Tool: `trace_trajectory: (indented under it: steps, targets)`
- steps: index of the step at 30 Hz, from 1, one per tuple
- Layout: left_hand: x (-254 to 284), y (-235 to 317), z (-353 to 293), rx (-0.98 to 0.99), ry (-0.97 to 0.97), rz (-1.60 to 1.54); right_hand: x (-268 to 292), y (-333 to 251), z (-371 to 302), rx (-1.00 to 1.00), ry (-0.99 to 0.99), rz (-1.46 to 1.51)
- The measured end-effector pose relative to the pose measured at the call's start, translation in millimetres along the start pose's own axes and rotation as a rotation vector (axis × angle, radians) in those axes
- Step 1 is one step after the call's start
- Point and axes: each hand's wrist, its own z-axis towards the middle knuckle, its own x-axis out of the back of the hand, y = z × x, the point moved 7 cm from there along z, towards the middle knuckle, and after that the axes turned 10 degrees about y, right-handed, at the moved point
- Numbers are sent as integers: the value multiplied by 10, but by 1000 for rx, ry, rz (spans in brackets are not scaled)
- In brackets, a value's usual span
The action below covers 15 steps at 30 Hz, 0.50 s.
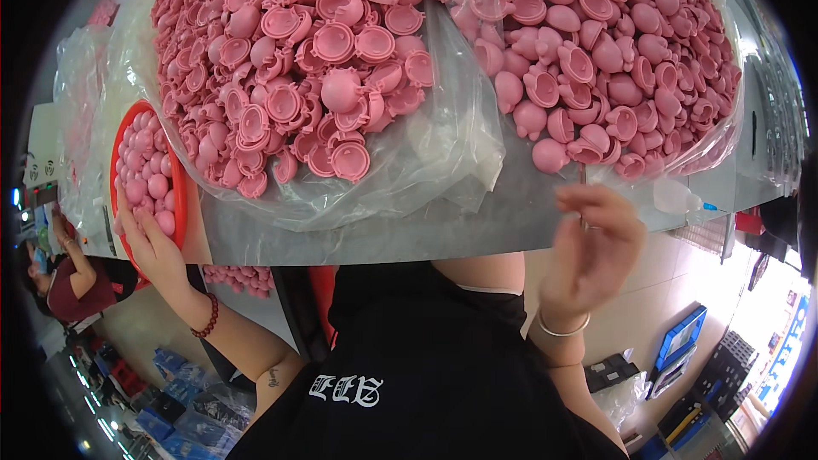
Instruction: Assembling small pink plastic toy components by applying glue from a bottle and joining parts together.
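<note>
The left heap of shells (333, 43) and the right heap (607, 57) both looked rose pink to me against the grey counter (532, 213). The basket (181, 187) at the left was bright red-orange, its balls (158, 186) lighter pink. The near person's shirt (443, 366) was black with white lettering (345, 390), the bracelet (204, 317) dark red.

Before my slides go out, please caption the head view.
Left hand at a red basket of pink balls, right hand blurred near the gray table, pink shells heaped beyond.

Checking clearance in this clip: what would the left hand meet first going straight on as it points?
The left hand would likely meet the pink balls, or the red basket rim; depth is unclear.
</note>
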Motion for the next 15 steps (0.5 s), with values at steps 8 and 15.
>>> trace_trajectory:
  steps: [8, 15]
  targets:
    - [-118, 1063, -297, -205, 117, -375, 1396, 315, 313, 316, 741, -720]
    - [-790, 1901, -548, -424, -410, -316, 1443, 853, 476, -219, 427, -298]
